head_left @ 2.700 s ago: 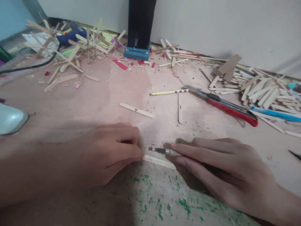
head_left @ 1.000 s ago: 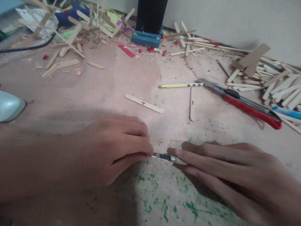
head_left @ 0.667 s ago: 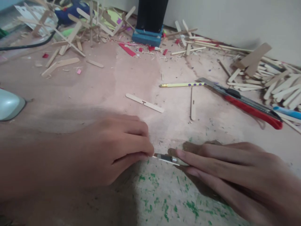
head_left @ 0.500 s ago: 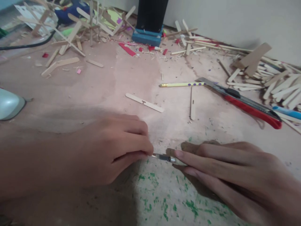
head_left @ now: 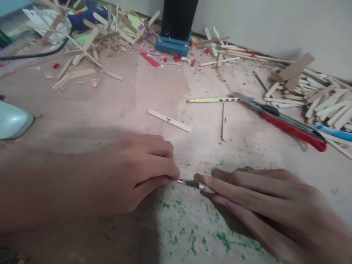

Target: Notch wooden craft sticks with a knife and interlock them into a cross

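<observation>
In the lower right, my right hand (head_left: 264, 201) is closed around the pale handle of a craft knife (head_left: 194, 184), its blade end pointing left. My left hand (head_left: 148, 165) pinches with thumb and forefinger right at the blade's tip. Between them lies a wooden craft stick (head_left: 198, 178), mostly hidden by the fingers and the knife; only a shaded rounded end and a thin sliver show. Beyond the hands rests a craft stick with a small notch cut at its middle (head_left: 169, 120). Another stick with a small slot (head_left: 224, 123) lies further right.
A red utility knife (head_left: 288, 124) with its blade out touches a yellow pencil (head_left: 206, 100). Piled craft sticks (head_left: 330, 99) fill the right side. Stick structures (head_left: 88, 40) and scraps stand at the back left. A black post on a blue base (head_left: 172, 46) and a white mouse (head_left: 15, 121) are also there.
The view has shifted very slightly. Both hands keep nearly the same place and grip, and the knife has barely moved.
</observation>
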Demonstrator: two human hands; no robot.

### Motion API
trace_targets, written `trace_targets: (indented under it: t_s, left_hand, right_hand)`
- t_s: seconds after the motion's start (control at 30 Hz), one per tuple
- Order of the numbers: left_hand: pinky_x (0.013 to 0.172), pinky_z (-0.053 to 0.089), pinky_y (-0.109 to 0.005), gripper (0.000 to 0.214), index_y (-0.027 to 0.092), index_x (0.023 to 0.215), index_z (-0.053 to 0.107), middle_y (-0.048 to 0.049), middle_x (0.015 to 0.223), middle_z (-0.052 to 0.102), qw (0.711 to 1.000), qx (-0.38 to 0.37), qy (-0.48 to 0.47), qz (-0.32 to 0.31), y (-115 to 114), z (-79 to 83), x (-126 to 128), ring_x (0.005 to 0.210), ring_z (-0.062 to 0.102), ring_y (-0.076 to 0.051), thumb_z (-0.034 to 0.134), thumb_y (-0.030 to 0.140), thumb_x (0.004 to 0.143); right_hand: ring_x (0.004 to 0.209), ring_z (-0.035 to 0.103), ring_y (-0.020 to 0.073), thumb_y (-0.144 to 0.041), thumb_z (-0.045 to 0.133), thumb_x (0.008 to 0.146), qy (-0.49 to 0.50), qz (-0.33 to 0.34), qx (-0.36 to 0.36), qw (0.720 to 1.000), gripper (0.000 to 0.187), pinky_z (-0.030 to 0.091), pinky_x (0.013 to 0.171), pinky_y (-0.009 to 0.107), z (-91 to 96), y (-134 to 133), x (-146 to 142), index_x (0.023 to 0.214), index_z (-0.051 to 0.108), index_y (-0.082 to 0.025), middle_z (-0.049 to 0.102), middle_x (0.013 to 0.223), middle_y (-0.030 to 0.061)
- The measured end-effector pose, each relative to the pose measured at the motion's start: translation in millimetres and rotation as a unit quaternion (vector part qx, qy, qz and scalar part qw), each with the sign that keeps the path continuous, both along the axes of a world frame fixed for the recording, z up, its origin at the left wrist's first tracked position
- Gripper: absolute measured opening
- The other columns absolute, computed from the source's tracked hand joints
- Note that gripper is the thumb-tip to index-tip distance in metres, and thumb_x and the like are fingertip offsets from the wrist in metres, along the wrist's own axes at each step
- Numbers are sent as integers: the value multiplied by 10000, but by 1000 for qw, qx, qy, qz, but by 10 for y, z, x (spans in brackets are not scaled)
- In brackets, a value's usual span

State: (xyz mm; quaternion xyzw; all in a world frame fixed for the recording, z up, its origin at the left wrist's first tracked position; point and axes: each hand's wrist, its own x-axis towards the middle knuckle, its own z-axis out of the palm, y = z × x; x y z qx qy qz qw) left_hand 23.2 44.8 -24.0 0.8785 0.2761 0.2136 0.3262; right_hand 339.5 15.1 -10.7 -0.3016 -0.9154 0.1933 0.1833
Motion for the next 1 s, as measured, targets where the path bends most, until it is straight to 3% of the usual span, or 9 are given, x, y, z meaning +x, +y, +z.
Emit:
trace_targets:
  t_s: [0.47, 0.67, 0.83, 1.0]
  left_hand:
    - [909, 525, -165, 247, 209, 1020, 814, 36, 1031, 802, 1000, 8, -7, 3, 9, 1, 21, 948, 743, -87, 623, 126, 1152]
    - [910, 533, -144, 230, 210, 1022, 822, 37, 1032, 822, 1000, 11, -14, 3, 24, 6, 19, 954, 762, -81, 643, 120, 1135]
    - [924, 536, -139, 235, 212, 1008, 826, 40, 1030, 831, 1000, 19, -12, 6, 27, -5, 21, 952, 767, -79, 652, 114, 1132]
    - [930, 539, -144, 227, 224, 1028, 829, 42, 1055, 835, 1000, 18, -10, 7, 24, 7, 12, 971, 775, -80, 657, 123, 1136]
  right_hand:
    - [608, 602, 98, -120, 629, 1164, 42, 16, -4, 999, 324, 445, 550, 293, -73, -10, 34, 1474, 717, -146, 695, 829, -33]
    - [658, 670, 98, -171, 594, 1202, 24, 12, 3, 1000, 290, 471, 567, 291, -57, -13, 32, 1472, 700, -154, 758, 889, -15]
    - [619, 564, 98, -97, 659, 1149, 32, 15, 30, 999, 327, 422, 560, 309, -88, -21, 24, 1470, 709, -128, 653, 814, -41]
    - [672, 617, 89, -119, 655, 1166, 40, 17, 12, 999, 322, 437, 585, 313, -108, -33, 11, 1484, 700, -118, 709, 885, -22]
